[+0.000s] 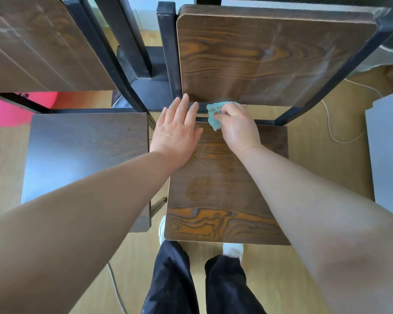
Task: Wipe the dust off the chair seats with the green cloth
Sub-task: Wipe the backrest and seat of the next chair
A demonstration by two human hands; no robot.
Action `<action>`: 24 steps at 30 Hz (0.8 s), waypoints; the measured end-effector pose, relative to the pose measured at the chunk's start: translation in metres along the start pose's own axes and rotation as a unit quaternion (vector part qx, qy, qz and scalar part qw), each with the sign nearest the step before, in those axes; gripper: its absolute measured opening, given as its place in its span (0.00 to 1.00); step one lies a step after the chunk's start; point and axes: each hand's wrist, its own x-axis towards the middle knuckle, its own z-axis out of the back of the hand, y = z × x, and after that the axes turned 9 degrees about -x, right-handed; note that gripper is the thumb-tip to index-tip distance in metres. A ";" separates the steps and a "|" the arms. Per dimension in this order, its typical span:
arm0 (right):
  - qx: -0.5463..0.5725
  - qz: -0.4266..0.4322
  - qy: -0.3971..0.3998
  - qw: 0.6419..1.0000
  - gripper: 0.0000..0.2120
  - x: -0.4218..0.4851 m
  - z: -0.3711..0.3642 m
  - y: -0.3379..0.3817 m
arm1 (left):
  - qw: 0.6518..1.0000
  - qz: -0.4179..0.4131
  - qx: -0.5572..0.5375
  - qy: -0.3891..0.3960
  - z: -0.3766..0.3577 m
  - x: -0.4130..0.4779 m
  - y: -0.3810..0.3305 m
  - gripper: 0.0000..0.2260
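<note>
Two wooden chairs with black metal frames stand side by side below me. The right chair's seat (216,196) shows orange-brown grain, and its dusty backrest (270,55) rises behind it. My right hand (238,128) is closed on a crumpled green cloth (214,114) at the seat's back edge, by the black rear bar. My left hand (176,134) lies flat with fingers apart on the seat's back left corner. The left chair's darker seat (84,155) has nothing on it.
The left chair's backrest (36,46) is streaked with dust. A pink object (7,109) sits on the floor at far left. A white cord (334,130) loops on the wooden floor at right, next to a grey panel (388,150). My legs and white shoes stand before the seat.
</note>
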 end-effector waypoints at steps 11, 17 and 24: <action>-0.046 0.081 -0.190 0.977 0.12 -0.047 0.076 -0.030 | 0.999 -0.032 0.009 -0.023 0.025 -0.005 -0.054 0.27; -0.003 0.125 -0.296 0.947 0.12 -0.022 0.154 -0.013 | 0.998 -0.037 0.010 -0.052 0.043 0.000 -0.080 0.27; -0.076 0.200 -0.313 0.925 0.10 0.021 0.171 -0.001 | 0.995 -0.027 0.020 -0.092 0.055 0.013 -0.090 0.27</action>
